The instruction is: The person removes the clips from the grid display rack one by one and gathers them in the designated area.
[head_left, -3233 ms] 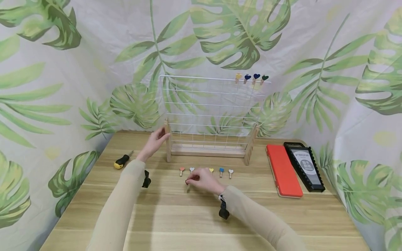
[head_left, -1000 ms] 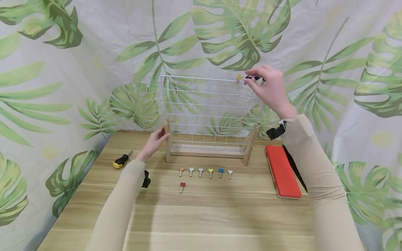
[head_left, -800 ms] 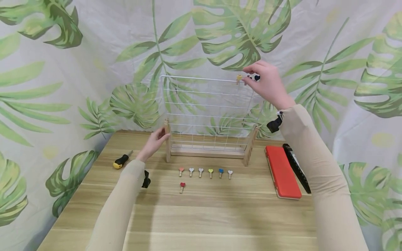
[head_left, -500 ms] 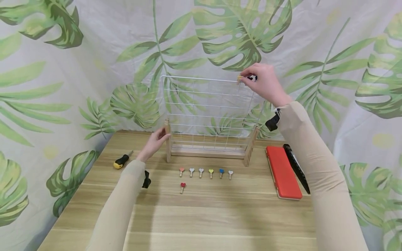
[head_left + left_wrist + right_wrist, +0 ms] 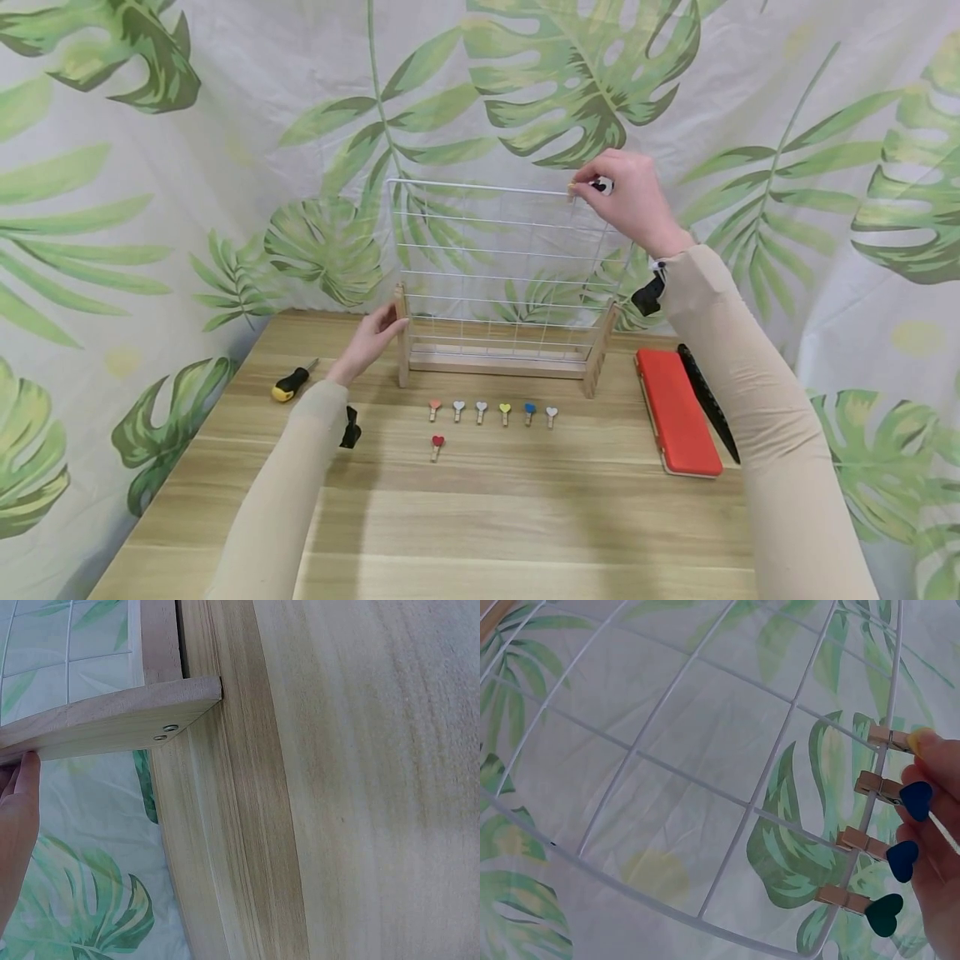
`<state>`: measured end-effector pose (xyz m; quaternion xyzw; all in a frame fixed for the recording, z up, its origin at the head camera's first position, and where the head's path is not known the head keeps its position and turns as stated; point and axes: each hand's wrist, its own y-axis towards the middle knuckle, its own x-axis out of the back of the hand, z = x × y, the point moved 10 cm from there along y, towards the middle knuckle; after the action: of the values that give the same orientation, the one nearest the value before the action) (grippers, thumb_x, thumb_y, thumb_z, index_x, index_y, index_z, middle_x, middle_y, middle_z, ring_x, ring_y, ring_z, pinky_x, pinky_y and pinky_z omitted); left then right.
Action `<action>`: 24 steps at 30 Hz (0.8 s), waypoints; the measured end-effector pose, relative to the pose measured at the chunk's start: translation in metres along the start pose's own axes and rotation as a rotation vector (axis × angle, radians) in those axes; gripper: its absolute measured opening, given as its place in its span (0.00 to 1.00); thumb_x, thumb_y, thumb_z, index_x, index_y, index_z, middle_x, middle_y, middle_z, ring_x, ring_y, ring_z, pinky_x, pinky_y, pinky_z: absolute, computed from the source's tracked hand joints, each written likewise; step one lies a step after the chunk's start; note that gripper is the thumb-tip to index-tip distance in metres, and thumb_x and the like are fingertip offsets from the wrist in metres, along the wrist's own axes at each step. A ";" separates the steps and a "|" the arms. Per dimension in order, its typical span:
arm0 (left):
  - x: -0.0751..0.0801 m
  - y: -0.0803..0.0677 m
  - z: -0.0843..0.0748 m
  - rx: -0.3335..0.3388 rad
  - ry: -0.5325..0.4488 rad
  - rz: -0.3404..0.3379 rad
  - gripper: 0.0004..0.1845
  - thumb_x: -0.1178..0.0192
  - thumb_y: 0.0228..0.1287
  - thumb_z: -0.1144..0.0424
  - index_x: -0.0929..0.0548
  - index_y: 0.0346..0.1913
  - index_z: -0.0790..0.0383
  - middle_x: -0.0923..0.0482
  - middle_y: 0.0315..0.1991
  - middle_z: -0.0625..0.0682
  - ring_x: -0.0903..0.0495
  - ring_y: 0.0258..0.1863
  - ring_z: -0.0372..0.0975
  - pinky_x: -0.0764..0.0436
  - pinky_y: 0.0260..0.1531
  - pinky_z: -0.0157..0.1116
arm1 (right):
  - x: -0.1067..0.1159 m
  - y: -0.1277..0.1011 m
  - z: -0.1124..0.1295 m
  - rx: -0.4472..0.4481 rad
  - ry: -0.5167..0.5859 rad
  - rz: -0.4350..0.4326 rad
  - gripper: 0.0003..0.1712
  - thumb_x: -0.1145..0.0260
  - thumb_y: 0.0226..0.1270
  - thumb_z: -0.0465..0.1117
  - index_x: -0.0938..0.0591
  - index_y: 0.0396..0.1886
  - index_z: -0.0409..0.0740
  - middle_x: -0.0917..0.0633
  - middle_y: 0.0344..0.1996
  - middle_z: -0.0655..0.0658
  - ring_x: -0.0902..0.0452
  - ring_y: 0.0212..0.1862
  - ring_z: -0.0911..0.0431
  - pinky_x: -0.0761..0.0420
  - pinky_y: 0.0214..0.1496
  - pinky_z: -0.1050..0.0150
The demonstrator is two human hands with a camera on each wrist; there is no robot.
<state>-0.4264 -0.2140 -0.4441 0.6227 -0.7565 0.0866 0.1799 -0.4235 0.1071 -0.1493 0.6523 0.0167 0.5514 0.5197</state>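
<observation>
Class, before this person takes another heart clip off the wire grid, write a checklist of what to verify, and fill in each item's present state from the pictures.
1. Left hand steadies the grid stand's wooden post: ok, its fingers touch the post.
2. Right hand is at the clips on the top wire: ok.
3. Fingers are on the yellow clip: ok, a fingertip covers its heart in the right wrist view.
4. Clip is squeezed open: cannot tell, the fingers hide it.
5. Other three clips sit on the wire: ok, two blue, one dark green.
6. Table has room beside the red clip: ok.
</observation>
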 end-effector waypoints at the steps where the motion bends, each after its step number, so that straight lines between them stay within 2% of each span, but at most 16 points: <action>1: 0.000 0.001 0.001 0.001 0.001 0.000 0.34 0.52 0.79 0.61 0.51 0.77 0.75 0.49 0.76 0.73 0.46 0.77 0.60 0.40 0.76 0.54 | 0.001 0.000 0.001 0.012 -0.003 -0.009 0.08 0.32 0.68 0.38 0.11 0.36 0.38 0.12 0.35 0.40 0.18 0.40 0.49 0.26 0.40 0.63; 5: 0.001 0.006 0.009 -0.001 -0.011 -0.002 0.34 0.52 0.79 0.62 0.52 0.77 0.75 0.49 0.76 0.73 0.47 0.77 0.60 0.41 0.76 0.55 | 0.005 -0.001 0.006 0.046 0.000 -0.053 0.08 0.32 0.67 0.37 0.11 0.35 0.37 0.12 0.33 0.39 0.19 0.36 0.49 0.33 0.36 0.67; 10: 0.003 0.016 0.029 -0.010 -0.012 -0.024 0.36 0.51 0.78 0.58 0.52 0.78 0.71 0.49 0.77 0.71 0.47 0.77 0.59 0.42 0.76 0.54 | 0.017 -0.001 0.010 0.048 0.030 -0.146 0.08 0.32 0.67 0.37 0.11 0.36 0.36 0.12 0.33 0.38 0.19 0.37 0.47 0.31 0.38 0.66; 14: 0.005 0.018 0.032 -0.024 0.003 -0.041 0.36 0.50 0.78 0.56 0.50 0.78 0.70 0.46 0.76 0.70 0.44 0.77 0.58 0.40 0.76 0.53 | 0.021 -0.004 0.023 0.102 0.017 -0.161 0.08 0.31 0.67 0.37 0.11 0.36 0.36 0.12 0.33 0.38 0.18 0.38 0.46 0.29 0.39 0.64; 19: 0.005 0.019 0.032 -0.037 -0.003 -0.050 0.34 0.50 0.78 0.56 0.47 0.77 0.69 0.43 0.75 0.69 0.42 0.76 0.57 0.38 0.75 0.53 | 0.011 -0.020 0.043 0.201 0.018 -0.152 0.06 0.31 0.66 0.36 0.12 0.35 0.35 0.12 0.32 0.38 0.18 0.38 0.46 0.23 0.44 0.58; 24: 0.004 0.019 0.034 -0.022 -0.014 -0.033 0.35 0.50 0.78 0.57 0.49 0.78 0.69 0.45 0.76 0.70 0.43 0.76 0.58 0.39 0.75 0.54 | -0.012 -0.045 0.054 0.218 0.085 -0.134 0.05 0.31 0.64 0.33 0.13 0.35 0.33 0.13 0.32 0.38 0.18 0.39 0.45 0.19 0.48 0.54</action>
<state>-0.4508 -0.2257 -0.4720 0.6338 -0.7482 0.0709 0.1828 -0.3637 0.0854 -0.1807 0.6784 0.1417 0.5376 0.4803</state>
